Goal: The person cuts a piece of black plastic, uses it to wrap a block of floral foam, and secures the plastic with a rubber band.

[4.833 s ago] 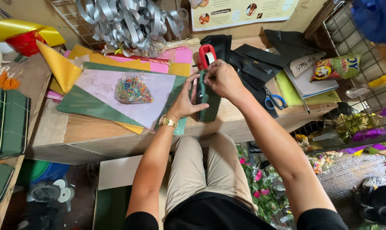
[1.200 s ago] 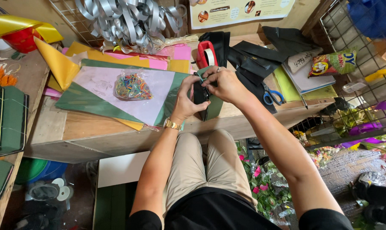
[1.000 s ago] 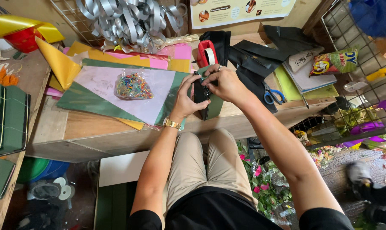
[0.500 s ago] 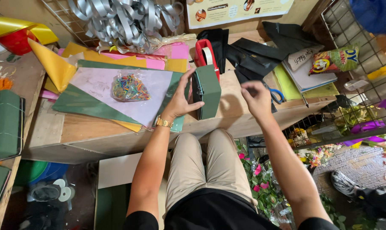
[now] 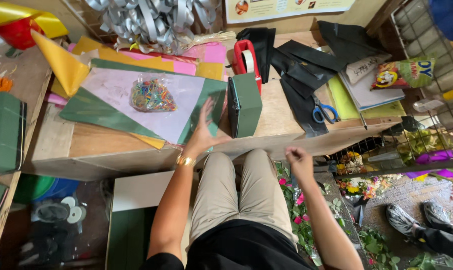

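The green box (image 5: 245, 104) stood upright on the wooden table (image 5: 91, 150), near its front edge and just in front of the red tape dispenser (image 5: 246, 61). The left hand (image 5: 205, 127) lay beside it with fingers spread open, palm down on the corner of the green paper (image 5: 206, 102); its fingertips were close to the box's left side, but I could not tell whether they touched it. It held nothing. A gold bracelet (image 5: 185, 161) sat on that wrist. The right hand (image 5: 299, 159) was well apart from the box, lowered below the table edge above the person's lap, fingers loosely curled; whether it held something small could not be made out.

To the left of the box, a lilac sheet (image 5: 136, 107) lay over the green paper, and on it rested a clear bag of coloured rubber bands (image 5: 152, 95). Yellow and pink sheets (image 5: 161, 64) fanned out behind. Silver ribbon (image 5: 151, 20) hung in a bundle at the back. To the right of the box were black strips of paper (image 5: 299, 65), blue-handled scissors (image 5: 324, 111) and a snack packet (image 5: 401, 74). Cut flowers (image 5: 296, 200) lay on the floor beside the person's knees.
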